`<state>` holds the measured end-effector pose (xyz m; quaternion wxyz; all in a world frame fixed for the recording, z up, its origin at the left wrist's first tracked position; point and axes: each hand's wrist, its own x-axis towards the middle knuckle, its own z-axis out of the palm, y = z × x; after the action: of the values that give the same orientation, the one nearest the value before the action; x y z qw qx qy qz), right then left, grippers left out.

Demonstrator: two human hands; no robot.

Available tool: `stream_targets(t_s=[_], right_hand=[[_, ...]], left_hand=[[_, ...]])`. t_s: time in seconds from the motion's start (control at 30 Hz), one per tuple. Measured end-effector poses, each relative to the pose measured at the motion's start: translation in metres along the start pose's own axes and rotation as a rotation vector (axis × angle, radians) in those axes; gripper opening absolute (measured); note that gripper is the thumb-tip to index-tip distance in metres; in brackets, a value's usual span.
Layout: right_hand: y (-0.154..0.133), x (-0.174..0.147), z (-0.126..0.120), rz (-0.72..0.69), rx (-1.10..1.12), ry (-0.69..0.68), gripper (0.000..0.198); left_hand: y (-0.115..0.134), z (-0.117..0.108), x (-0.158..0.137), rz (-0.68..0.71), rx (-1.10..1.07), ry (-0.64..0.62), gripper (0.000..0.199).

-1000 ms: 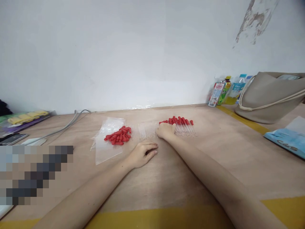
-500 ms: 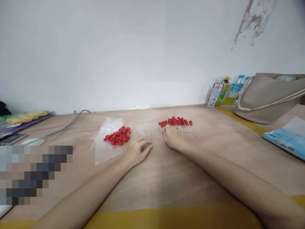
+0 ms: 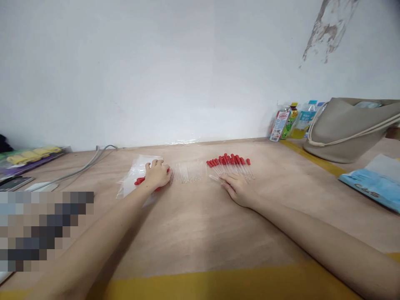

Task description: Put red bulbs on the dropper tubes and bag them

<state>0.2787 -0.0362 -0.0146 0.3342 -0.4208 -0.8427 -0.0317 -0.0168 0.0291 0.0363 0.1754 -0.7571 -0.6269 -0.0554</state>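
My left hand (image 3: 157, 174) is over the pile of red rubber dropper bulbs (image 3: 139, 181), its fingers bent and apart. It covers most of the pile, so any bulb under the fingertips is hidden. The bulbs lie on a clear plastic bag (image 3: 133, 177). My right hand (image 3: 238, 188) is closed on a clear glass dropper tube (image 3: 214, 178), which points left with no bulb on its visible end. Just beyond that hand lies a row of droppers with red bulbs (image 3: 231, 159). Between my hands, several bare glass tubes (image 3: 187, 173) lie side by side.
At the back right, drink bottles (image 3: 303, 121) and a carton (image 3: 279, 126) stand by a grey bag (image 3: 343, 129). A blue packet (image 3: 371, 183) lies at the right. On the left are a cable (image 3: 84, 166), a phone (image 3: 15, 183) and a tray with yellow items (image 3: 34, 155).
My left hand has moved left from beside the bare tubes onto the red bulbs. My right hand has drawn back slightly toward me and right, with a glass tube now showing in its fingers.
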Motion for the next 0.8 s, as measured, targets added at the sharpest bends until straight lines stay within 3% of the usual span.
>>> stream_targets(t_s=[0.5, 0.63, 0.8], right_hand=[[0.0, -0.001, 0.001, -0.053, 0.036, 0.043, 0.02], [0.0, -0.001, 0.0, -0.045, 0.048, 0.032, 0.019], [-0.003, 0.0, -0.003, -0.048, 0.071, 0.015, 0.016]], left_hand=[[0.003, 0.007, -0.002, -0.003, -0.177, 0.05, 0.021], [-0.001, 0.009, -0.003, 0.073, -0.268, 0.156, 0.022], [0.01, 0.006, -0.017, 0.221, -0.58, 0.312, 0.011]])
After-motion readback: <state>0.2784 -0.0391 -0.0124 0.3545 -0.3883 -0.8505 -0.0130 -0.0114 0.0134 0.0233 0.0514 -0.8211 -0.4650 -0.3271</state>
